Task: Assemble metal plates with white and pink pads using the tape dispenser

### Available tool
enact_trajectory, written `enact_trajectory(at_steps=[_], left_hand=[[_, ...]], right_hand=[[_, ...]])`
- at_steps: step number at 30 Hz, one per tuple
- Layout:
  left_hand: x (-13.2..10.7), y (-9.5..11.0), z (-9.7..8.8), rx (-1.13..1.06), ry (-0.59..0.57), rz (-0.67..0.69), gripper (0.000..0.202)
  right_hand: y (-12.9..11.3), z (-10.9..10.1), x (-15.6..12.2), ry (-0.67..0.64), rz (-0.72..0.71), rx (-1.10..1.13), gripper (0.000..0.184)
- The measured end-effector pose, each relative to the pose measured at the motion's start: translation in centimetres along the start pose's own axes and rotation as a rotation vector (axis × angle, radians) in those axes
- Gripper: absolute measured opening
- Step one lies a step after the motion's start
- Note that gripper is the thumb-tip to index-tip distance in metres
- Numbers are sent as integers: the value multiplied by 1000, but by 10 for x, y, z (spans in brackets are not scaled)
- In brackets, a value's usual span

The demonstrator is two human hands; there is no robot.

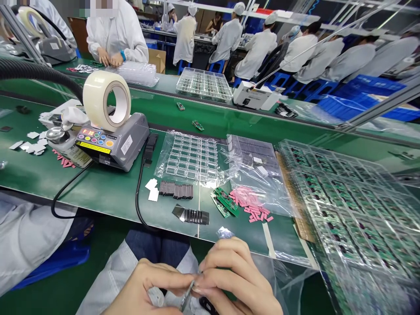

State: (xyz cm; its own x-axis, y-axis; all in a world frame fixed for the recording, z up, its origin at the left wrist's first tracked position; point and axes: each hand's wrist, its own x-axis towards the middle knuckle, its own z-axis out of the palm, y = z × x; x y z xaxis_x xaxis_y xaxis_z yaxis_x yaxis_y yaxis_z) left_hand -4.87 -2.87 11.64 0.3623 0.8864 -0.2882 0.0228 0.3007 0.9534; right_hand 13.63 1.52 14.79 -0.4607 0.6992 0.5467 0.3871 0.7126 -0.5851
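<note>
Left hand [147, 288] and right hand [238, 280] are both clenched in a pinch, their fingertips closing on a slim bright metal strip [187, 296] held just below the edge of the green worktop [108, 205]; the strip's long axis slopes downward and leftward from the fingertips, with the right hand nearer its upper end. Beyond, on the worktop, lie finned dark metal strips [196, 216], green circuit boards [225, 202] and pink pads [251, 204]
</note>
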Motion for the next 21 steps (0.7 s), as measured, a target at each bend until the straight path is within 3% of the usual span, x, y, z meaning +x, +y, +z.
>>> enact_trajectory(at_steps=[8, 15, 19, 21], left_hand=[[4, 10, 2, -49, -104, 60, 53], [6, 12, 2, -22, -38, 94, 49], [7, 2, 4, 21, 36, -3, 48], [9, -7, 10, -98, 46, -46, 47]], right_hand=[[0, -3, -3, 20, -11, -14, 11], [8, -2, 0, 8, -12, 15, 15], [6, 6, -3, -3, -7, -11, 17], [1, 13, -12, 37, -1, -110, 16]])
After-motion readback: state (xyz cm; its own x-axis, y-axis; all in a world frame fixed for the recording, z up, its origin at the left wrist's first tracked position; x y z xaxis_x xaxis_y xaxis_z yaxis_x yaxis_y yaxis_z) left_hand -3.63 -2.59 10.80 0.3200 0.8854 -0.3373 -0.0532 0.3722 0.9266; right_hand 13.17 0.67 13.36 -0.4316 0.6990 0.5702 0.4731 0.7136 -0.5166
